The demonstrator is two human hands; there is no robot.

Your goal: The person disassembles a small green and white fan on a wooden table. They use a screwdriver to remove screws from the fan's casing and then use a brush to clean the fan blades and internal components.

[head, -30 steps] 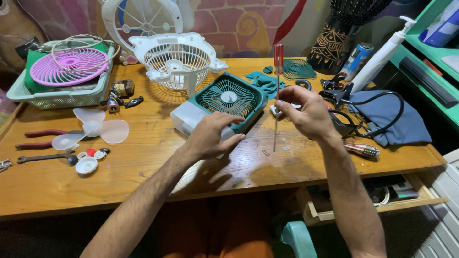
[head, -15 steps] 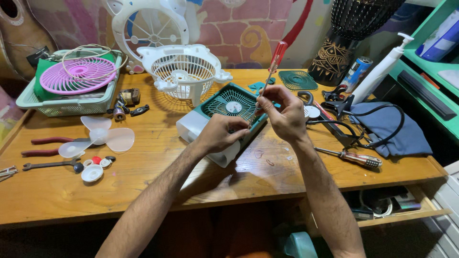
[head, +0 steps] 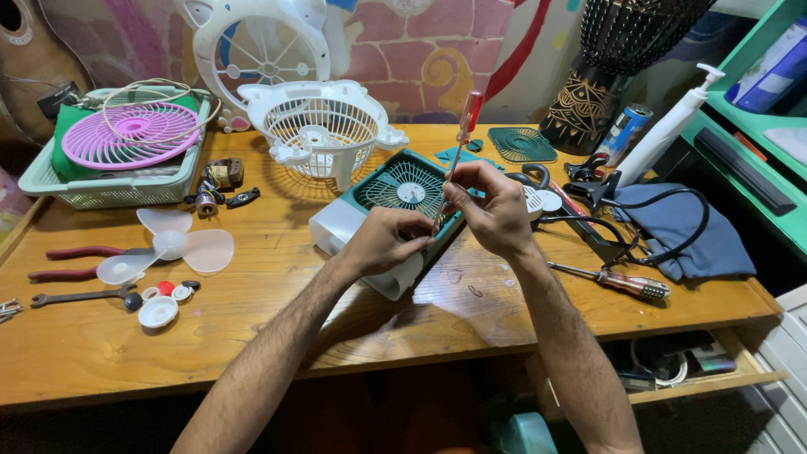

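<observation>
At the middle of the wooden worktop, a little toward its far edge, lies a small teal fan unit with a white body, its grille facing up. The left hand rests curled on the unit's near side, fingers bent against the casing and holding it steady. The right hand pinches the thin shaft of a red-handled screwdriver between thumb and fingertips, the handle standing up and away, the tip down at the unit's near right edge; whether it sits in a screw cannot be told.

Judging by how things lie, the dismantling looks well along elsewhere: a clear propeller, small caps, a white fan cage and a loose teal grille near the far edge lie apart. The teal unit itself looks closed, so opening it seems only begun. Red-handled pliers and a wrench lie by the left edge, a second screwdriver toward the right.
</observation>
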